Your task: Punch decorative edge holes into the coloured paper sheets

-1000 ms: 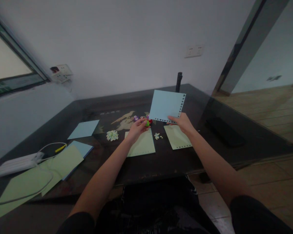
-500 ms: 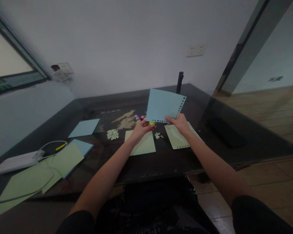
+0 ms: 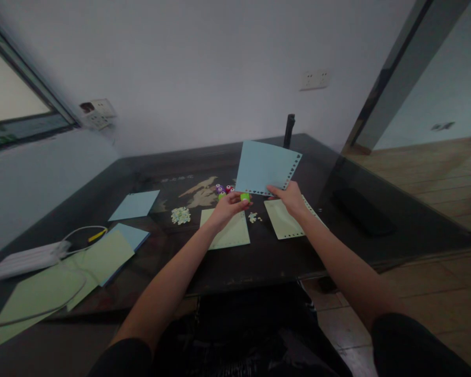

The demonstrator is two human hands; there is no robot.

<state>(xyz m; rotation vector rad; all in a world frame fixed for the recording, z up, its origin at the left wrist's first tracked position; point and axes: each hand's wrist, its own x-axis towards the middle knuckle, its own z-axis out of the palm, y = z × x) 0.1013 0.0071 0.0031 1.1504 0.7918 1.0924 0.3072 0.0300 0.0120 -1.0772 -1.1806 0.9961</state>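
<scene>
My right hand (image 3: pixel 292 198) grips a light blue sheet of paper (image 3: pixel 265 165) by its lower right corner, raised above the table. Small holes run along the sheet's right and bottom edges. A small green craft punch (image 3: pixel 245 197) is in the fingers of my left hand (image 3: pixel 228 206), close under the sheet's lower left corner; whether the paper is in its slot I cannot tell. Just behind that hand stand several purple, red and green craft punches (image 3: pixel 219 188). Below my hands lie two pale green sheets, one on the left (image 3: pixel 231 233) and one with punched edges on the right (image 3: pixel 284 220).
Punched paper bits form a larger pile (image 3: pixel 180 215) and a smaller one (image 3: pixel 253 217). At left are a blue sheet (image 3: pixel 135 205), stacked green paper (image 3: pixel 113 251) and a white power strip (image 3: pixel 27 259) with its cable. A black upright object (image 3: pixel 289 131) stands at the back.
The blue sheet has shifted very slightly to the right and up. The green punch in my left hand shows more fully now. Both hands keep their holds.
</scene>
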